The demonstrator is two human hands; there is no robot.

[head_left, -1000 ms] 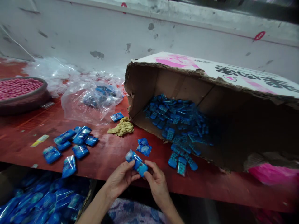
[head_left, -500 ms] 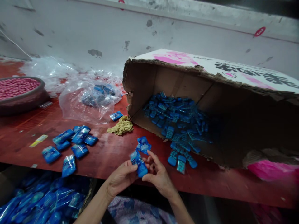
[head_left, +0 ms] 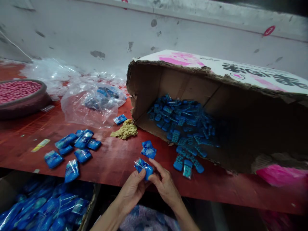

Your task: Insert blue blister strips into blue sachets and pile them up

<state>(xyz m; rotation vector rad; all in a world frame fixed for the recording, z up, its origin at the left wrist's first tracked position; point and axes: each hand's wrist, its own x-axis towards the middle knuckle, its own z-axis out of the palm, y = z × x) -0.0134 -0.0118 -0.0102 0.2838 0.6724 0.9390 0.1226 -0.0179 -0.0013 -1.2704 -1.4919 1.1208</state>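
Between my two hands, over the front edge of the table, is a shiny blue packet (head_left: 143, 168). My left hand (head_left: 133, 187) grips its lower left side with the thumb on top. The thumb and fingers of my right hand (head_left: 165, 183) close on its right end. Just beyond lie flat blue wrappers (head_left: 148, 149) on the red table (head_left: 108, 160). To the right, blue-capped clear packs of small beads (head_left: 187, 169) spill from a torn cardboard box (head_left: 146, 75). Several blue packets (head_left: 83, 155) lie to the left.
A crumpled yellow-green cloth (head_left: 125, 130) sits near the box corner. Behind it is a clear plastic bag (head_left: 89, 106). A bowl (head_left: 29, 104) of pink beads stands far left. Below the table edge, a carton holds many blue packets (head_left: 48, 205). Pink plastic (head_left: 279, 175) lies right.
The blue packet has turned in my hands from upright to more sideways. Both hands have shifted slightly, and my left hand has moved to the right.
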